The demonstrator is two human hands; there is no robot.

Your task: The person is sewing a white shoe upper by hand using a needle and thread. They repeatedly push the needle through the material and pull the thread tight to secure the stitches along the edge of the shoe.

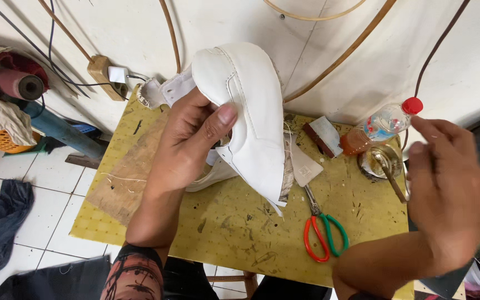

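Left hand grips white shoe upper — right hand raised.

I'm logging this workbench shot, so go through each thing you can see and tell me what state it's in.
white shoe upper: held up off the table, gripped by the left hand.
right hand: raised, blurred, whether it holds anything cannot be told.
scissors: lying flat on the yellow table, blades closed.
plastic bottle: lying tilted, red cap on.
small metal tin: open, a stick resting in it.

You're in a small shoemaking workshop — glue-stained yellow worktable, scissors. A white shoe upper sits above it.
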